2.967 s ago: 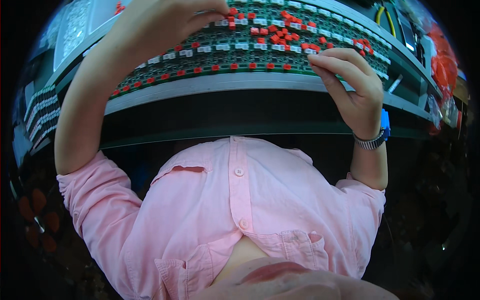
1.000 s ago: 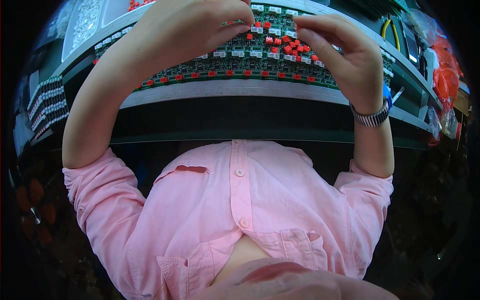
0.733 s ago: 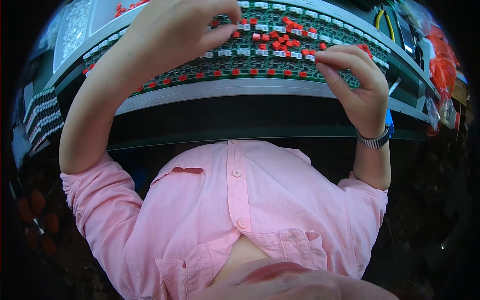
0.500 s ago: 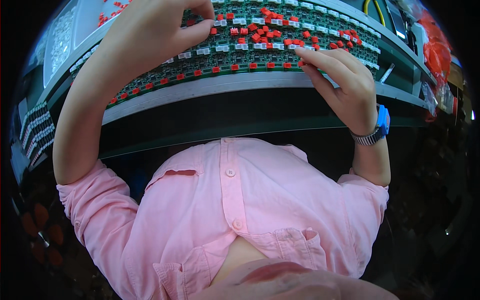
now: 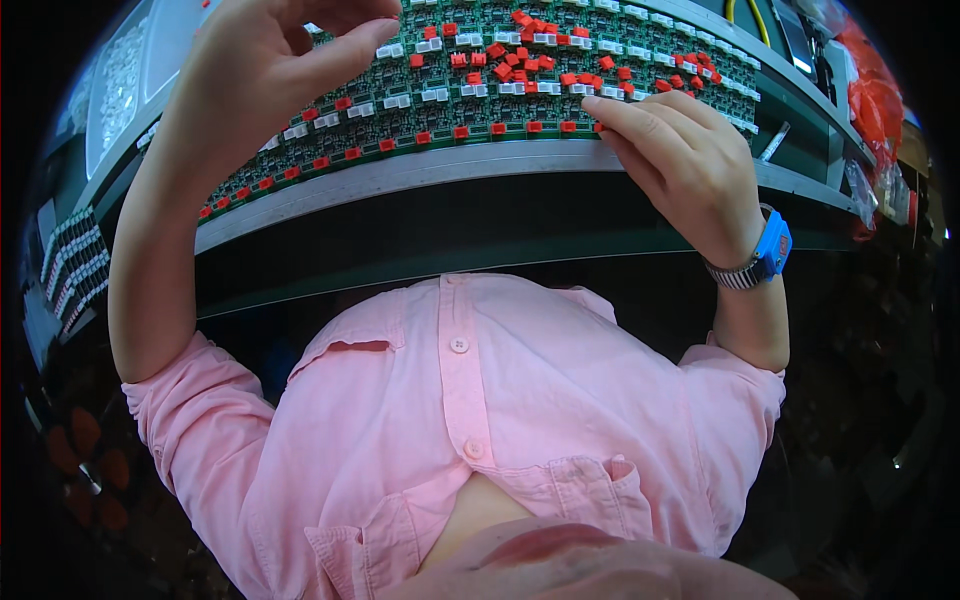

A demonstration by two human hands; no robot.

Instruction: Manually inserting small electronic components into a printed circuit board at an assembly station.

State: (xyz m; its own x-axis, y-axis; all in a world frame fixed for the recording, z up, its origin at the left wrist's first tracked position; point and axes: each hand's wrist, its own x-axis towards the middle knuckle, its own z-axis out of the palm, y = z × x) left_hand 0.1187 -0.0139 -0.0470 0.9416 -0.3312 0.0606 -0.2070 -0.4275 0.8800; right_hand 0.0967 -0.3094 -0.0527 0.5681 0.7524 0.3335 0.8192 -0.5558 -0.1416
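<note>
Long rows of green circuit boards (image 5: pixel 440 112) lie side by side, fitted with white connectors (image 5: pixel 397 102) and, along the front row, red connectors (image 5: pixel 461 132). Loose red connectors (image 5: pixel 503 71) are heaped on top of the boards. My left hand (image 5: pixel 315 50) hovers over the left part of the boards, thumb and fingers curled together at the upper picture edge; what is between them cannot be made out. My right hand (image 5: pixel 680 150) rests at the boards' front right, its fingers bent and thumb close beneath them, beside a red connector. Its grip hides anything held.
A pale metal rail (image 5: pixel 440 168) runs along the front of the boards. At the far left stands a clear tray (image 5: pixel 150 75) of small white parts. Stacked boards (image 5: pixel 75 262) are at the left edge; red plastic bags (image 5: pixel 868 95) hang at right.
My left hand has drawn back up and to the left. The boards and the loose red connectors have shifted slightly left. My right wrist has turned a little outward, its fingertips staying near the boards' front.
</note>
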